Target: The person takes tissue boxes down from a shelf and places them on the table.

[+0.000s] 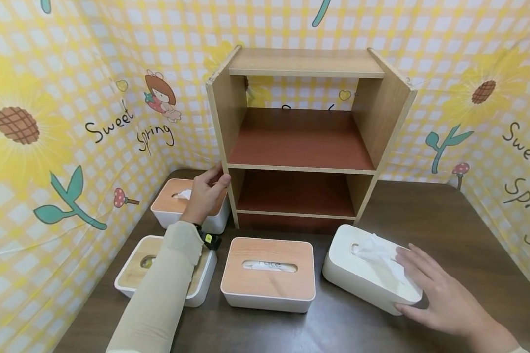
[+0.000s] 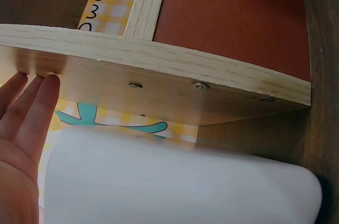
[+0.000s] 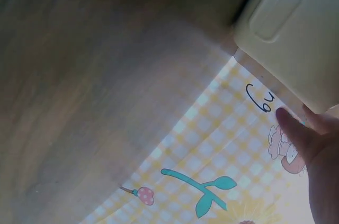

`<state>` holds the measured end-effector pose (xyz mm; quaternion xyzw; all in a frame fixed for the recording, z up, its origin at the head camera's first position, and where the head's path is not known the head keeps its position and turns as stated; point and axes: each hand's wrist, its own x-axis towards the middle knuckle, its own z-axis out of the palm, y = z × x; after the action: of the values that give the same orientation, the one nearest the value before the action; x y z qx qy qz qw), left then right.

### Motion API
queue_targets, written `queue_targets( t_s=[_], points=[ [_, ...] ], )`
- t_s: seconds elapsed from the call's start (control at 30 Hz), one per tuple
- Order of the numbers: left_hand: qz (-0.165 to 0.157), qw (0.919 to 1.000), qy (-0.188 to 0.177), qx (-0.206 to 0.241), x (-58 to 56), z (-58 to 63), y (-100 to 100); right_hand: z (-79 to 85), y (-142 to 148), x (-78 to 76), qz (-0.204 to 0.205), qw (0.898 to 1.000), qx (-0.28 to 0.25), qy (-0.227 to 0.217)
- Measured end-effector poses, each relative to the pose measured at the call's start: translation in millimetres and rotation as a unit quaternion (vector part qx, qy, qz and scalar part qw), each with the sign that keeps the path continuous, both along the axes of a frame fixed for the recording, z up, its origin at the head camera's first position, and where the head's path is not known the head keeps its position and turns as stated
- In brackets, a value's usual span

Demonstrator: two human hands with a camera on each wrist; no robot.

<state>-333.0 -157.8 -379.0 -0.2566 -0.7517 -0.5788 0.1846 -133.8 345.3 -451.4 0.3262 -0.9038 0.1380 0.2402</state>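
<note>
A wooden shelf unit (image 1: 302, 169) with brown-red boards stands at the back. My left hand (image 1: 207, 189) reaches over a tissue box with an orange wood-look lid (image 1: 168, 193); its straight fingers (image 2: 39, 107) touch the shelf's left side panel (image 2: 169, 94). To the right, an all-white tissue box (image 1: 357, 274) with a tissue (image 1: 377, 252) poking out stands at an angle. My right hand (image 1: 446, 289) lies at its right end, fingers extended over the top and thumb beside the near corner. How firmly it touches the box is unclear.
Another orange-lidded tissue box (image 1: 269, 282) sits in front of the shelf. A box with a pale wood lid (image 1: 134, 269) is at the left, partly behind my left forearm. The dark table (image 1: 424, 215) meets patterned yellow cloth (image 1: 181, 54) at back and sides.
</note>
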Motion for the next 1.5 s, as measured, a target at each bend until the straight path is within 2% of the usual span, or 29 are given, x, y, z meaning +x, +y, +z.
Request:
queue_targets(
  t_s=[0.27, 0.53, 0.67, 0.8, 0.9, 1.07, 1.5],
  points=[
    [0.003, 0.9999, -0.005, -0.008, 2.1, 1.1, 0, 1.5, -7, 15.0, -0.108, 0.991, 0.007, -0.079],
    [0.000, 1.0000, -0.009, -0.004, 2.4, 3.1, -1, 5.3, -23, 15.7, -0.186, 0.972, -0.022, -0.142],
    [0.000, 0.9999, -0.015, -0.003, 1.9, 4.1, 0, 11.0, -30, 16.9, -0.219, 0.958, -0.037, -0.183],
    [0.006, 0.9998, -0.015, -0.009, 3.5, 5.6, 0, 15.8, -36, 19.8, -0.252, 0.937, -0.043, -0.238],
    [0.007, 0.9998, -0.016, -0.011, 4.4, 6.2, 0, 17.4, -39, 20.3, -0.262, 0.929, -0.040, -0.256],
    [0.009, 0.9997, -0.019, -0.015, 4.9, 5.2, 0, 18.0, -37, 19.3, -0.259, 0.929, -0.041, -0.262],
    [0.014, 0.9996, -0.006, -0.022, 4.1, 4.0, 1, 18.6, -29, 16.1, -0.239, 0.937, -0.045, -0.252]
  ],
)
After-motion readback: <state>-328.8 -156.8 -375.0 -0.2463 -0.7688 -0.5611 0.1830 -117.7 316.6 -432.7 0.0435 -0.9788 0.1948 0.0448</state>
